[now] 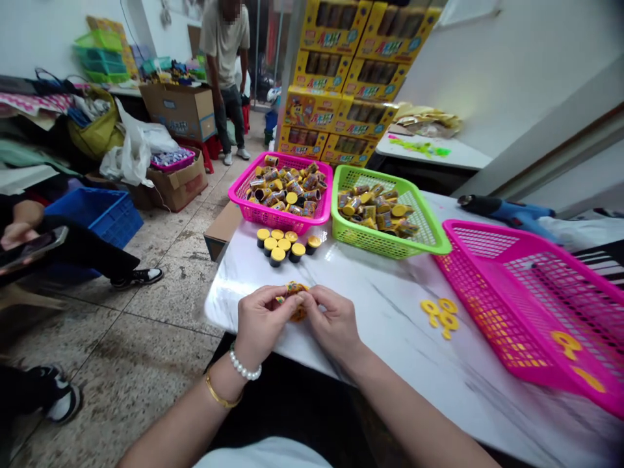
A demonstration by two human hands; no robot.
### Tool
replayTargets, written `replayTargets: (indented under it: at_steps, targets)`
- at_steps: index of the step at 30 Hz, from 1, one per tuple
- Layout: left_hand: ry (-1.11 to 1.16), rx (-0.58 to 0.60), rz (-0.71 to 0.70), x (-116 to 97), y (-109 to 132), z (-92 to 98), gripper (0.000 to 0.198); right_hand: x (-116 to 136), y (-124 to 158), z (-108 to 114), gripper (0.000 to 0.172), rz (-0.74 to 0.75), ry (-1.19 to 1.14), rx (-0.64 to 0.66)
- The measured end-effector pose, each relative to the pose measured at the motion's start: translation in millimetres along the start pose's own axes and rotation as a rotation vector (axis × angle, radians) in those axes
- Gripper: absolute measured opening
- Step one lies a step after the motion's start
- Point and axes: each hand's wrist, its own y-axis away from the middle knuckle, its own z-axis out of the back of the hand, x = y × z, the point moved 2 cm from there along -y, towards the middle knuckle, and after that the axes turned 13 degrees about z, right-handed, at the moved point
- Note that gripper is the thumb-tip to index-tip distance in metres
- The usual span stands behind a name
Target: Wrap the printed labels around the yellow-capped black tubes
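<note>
Both of my hands meet over the near edge of a white marble table [390, 305]. My left hand [260, 322] and my right hand [331, 318] pinch one small yellow-orange printed container [295, 292] between their fingertips. Most of it is hidden by the fingers. Just beyond it stand several small dark cups with yellow lids [285, 244], upright in a cluster. A few loose yellow rings [441, 315] lie on the table to the right of my right hand.
A pink basket [251, 211] and a green basket [429, 244] hold several small containers at the table's far side. A large pink basket [492, 305] on the right holds a few yellow rings. Yellow display boxes [341, 84] stack behind. One person stands far back; another sits at left with a phone [32, 247].
</note>
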Motion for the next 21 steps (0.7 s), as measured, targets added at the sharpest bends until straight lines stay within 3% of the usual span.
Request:
replayTargets:
  at_steps: [3, 7, 10, 12, 14, 18, 21]
  targets:
    - [0.074, 0.171, 0.232, -11.0, -13.8, -0.9, 0.031, -7.7, 0.2, -0.9, 0.045, -0.022, -0.015, 0.011]
    - [0.238, 0.392, 0.353, -22.0, -39.1, -11.1, 0.035, -30.0, -22.0, 22.0, 0.053, -0.161, -0.117, -0.058]
    - [0.327, 0.404, 0.414, -20.2, -53.1, -16.4, 0.031, -55.2, -55.6, 49.3, 0.05, -0.254, -0.037, -0.166]
    - [0.37, 0.393, 0.422, -16.2, -56.5, -15.6, 0.031, -72.5, -76.4, 58.1, 0.034, -0.277, 0.067, -0.156]
    - [0.402, 0.434, 0.409, -12.5, -56.1, -12.9, 0.033, -87.2, -89.1, 53.9, 0.025, -0.284, 0.111, -0.095]
    - [0.423, 0.562, 0.408, -9.4, -54.3, -7.3, 0.034, -100.4, -89.1, 25.0, 0.044, -0.272, 0.04, 0.039]
    - [0.549, 0.557, 0.504, -17.3, -58.0, -5.2, 0.026, -98.8, -82.4, 20.4, 0.047, -0.256, 0.032, 0.03]
